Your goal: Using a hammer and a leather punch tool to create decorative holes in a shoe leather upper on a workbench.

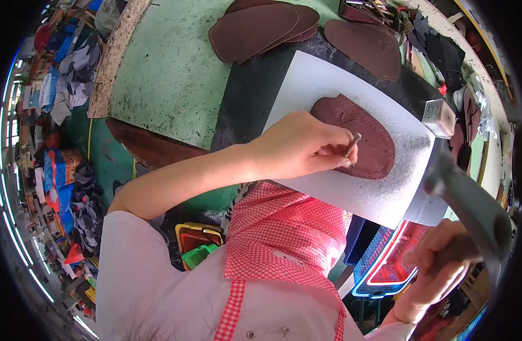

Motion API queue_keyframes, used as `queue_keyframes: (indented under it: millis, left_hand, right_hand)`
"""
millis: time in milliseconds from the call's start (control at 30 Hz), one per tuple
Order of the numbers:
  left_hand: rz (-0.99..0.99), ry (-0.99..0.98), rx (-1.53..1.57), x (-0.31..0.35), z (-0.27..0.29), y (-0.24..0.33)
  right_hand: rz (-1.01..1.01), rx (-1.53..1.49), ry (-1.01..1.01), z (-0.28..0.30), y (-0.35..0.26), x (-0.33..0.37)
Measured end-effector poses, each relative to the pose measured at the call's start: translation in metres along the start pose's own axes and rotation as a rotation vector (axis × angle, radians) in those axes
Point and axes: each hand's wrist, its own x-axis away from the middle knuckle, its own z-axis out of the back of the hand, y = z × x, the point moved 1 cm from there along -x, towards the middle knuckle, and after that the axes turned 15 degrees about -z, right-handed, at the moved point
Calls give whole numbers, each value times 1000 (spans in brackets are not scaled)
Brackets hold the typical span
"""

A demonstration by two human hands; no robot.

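Observation:
My left hand [306, 145] pinches a thin metal punch [353, 145], its lower end over a dark brown leather piece [371, 133]. Rows of small holes run along the edge of this rounded piece, which lies on a white board [300, 77]. Off to the right, my right hand [440, 267] is wrapped round the handle of a hammer [471, 204]. The hammer's grey metal head is raised close to the camera and looks blurred. Part of the handle is hidden by my fingers.
Beyond the board lie stacked brown leather pieces [252, 34] and another leather piece [366, 45] on a black mat [238, 102]. A small clear box [440, 116] sits by the board's right corner. Below the green table [170, 68] are blue and red baskets [380, 261].

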Motion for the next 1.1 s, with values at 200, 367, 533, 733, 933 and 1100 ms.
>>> queue_keyframes:
  millis: [200,367,533,733,933,1100]
  left_hand:
    - [-164,-119,-410,4,0,9]
    - [57,-75,-8,1,10,7]
    - [-268,-66,-449,7,-1,10]
    - [3,-50,-125,10,10,4]
    - [-258,-63,-472,10,4,9]
    - [-66,-28,-265,15,12,1]
  right_hand:
    - [-14,209,52,-37,-21,-15]
    - [-10,-114,-36,-5,-7,-12]
    - [145,159,187,-19,4,4]
    - [39,50,72,-43,-32,-9]
    - [120,475,68,-26,-23,-9]
    - [-17,102,60,-38,-28,-11]
